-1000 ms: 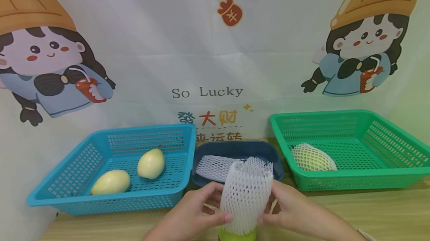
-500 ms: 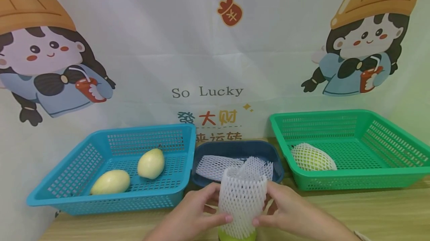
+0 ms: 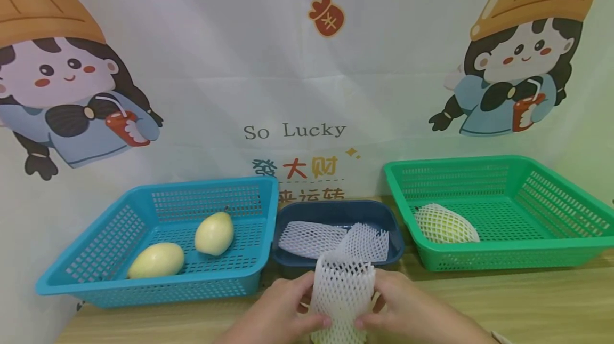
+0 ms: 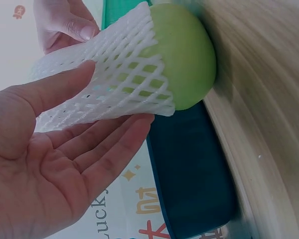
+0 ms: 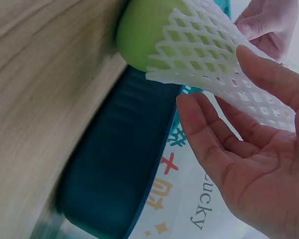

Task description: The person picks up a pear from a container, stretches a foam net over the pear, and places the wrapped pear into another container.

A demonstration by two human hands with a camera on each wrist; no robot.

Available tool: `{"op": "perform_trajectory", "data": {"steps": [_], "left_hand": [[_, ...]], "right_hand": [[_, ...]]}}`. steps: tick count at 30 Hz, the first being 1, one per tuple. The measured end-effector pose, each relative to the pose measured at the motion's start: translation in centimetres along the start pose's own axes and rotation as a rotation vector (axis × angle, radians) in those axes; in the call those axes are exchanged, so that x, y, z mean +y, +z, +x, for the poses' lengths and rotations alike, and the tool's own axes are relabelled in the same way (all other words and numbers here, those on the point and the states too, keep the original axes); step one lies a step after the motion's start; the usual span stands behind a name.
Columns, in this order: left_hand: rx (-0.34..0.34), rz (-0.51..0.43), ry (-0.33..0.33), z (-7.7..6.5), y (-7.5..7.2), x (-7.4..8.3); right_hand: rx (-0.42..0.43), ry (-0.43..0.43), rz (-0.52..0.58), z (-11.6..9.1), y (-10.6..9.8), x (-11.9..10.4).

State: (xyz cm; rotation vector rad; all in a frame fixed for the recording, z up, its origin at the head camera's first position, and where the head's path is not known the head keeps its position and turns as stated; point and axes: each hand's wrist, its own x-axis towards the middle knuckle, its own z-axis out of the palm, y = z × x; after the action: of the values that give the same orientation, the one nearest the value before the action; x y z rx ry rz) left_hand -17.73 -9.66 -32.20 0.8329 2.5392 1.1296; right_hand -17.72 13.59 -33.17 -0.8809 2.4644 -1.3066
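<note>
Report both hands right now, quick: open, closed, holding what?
Left hand: holding the white foam net, which partly covers the green fruit.
Right hand: holding the same net from the opposite side.

The foam sleeve (image 3: 341, 298) is white with a diamond mesh, over a plain light-green fruit (image 4: 189, 59). One basket (image 3: 192, 289) is bright blue, its two fruits (image 3: 214, 234) pale yellow; the second basket (image 3: 503, 258) is green, its netted fruit (image 3: 446, 226) yellow-green under white mesh. The tray (image 3: 345, 212) is navy, the nets (image 3: 312, 240) in it white. The worktop (image 3: 527, 306) is tan with streaky wood grain; the white backdrop (image 3: 230, 40) bears cartoon figures (image 3: 91, 144) in orange hats (image 3: 43, 8) and blue clothes.
</note>
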Motion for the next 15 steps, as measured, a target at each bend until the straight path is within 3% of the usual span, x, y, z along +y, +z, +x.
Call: {"op": "perform_trajectory", "data": {"steps": [15], "left_hand": [[-0.019,0.068,-0.023,0.24,0.45,-0.50]], "right_hand": [[-0.033,0.015,-0.054,-0.08,0.53,0.04]]}}
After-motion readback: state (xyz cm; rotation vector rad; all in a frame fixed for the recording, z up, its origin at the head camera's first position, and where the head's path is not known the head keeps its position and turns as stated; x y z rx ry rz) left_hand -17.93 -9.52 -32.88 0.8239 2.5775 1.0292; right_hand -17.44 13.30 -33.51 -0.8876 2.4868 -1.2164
